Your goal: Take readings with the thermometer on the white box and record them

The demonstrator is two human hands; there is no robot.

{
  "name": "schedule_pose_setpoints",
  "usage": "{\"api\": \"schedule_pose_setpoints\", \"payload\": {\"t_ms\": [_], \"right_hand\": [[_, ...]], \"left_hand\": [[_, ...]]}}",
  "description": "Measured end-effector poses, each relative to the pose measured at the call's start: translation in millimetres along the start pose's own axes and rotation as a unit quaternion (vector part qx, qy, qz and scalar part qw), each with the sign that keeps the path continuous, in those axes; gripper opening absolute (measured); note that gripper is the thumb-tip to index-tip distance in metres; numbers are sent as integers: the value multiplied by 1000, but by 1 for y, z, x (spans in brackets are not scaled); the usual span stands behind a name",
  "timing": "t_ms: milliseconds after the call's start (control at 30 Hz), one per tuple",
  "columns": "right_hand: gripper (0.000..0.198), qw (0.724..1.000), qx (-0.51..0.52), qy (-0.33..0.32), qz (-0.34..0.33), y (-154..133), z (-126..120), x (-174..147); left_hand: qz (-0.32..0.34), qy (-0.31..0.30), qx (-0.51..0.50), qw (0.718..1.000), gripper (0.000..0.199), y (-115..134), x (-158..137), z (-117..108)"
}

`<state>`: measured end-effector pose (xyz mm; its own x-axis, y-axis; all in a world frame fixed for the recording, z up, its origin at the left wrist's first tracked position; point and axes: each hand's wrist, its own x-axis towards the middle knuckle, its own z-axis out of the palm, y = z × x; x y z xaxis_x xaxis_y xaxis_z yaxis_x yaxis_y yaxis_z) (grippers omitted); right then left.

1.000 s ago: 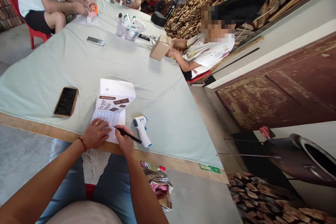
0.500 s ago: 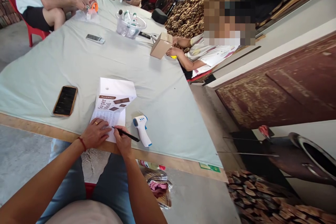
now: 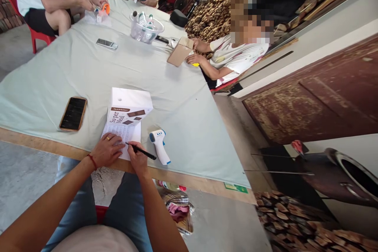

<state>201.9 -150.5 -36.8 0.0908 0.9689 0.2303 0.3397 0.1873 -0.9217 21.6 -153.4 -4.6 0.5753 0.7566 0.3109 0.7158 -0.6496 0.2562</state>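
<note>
At the near edge of the creased cloth (image 3: 189, 134) lie a flat, marked paper (image 3: 134, 134) and a smooth, pistol-shaped thermometer (image 3: 160, 147). Our slim black pen (image 3: 147, 152) tilts slightly further left than a second ago. Our right hand (image 3: 138, 160) pinches it, tip over the paper, contact too small to judge; our left hand (image 3: 106, 150) rests flat there, grasping nothing.
</note>
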Motion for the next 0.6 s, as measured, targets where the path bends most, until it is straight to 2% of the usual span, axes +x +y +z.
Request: {"api": "schedule_pose_setpoints", "payload": {"t_ms": [600], "right_hand": [[19,1000,-2,17,-5,1,0,-1]], "left_hand": [[0,10,-7,1000,26,-1,0,0]]}}
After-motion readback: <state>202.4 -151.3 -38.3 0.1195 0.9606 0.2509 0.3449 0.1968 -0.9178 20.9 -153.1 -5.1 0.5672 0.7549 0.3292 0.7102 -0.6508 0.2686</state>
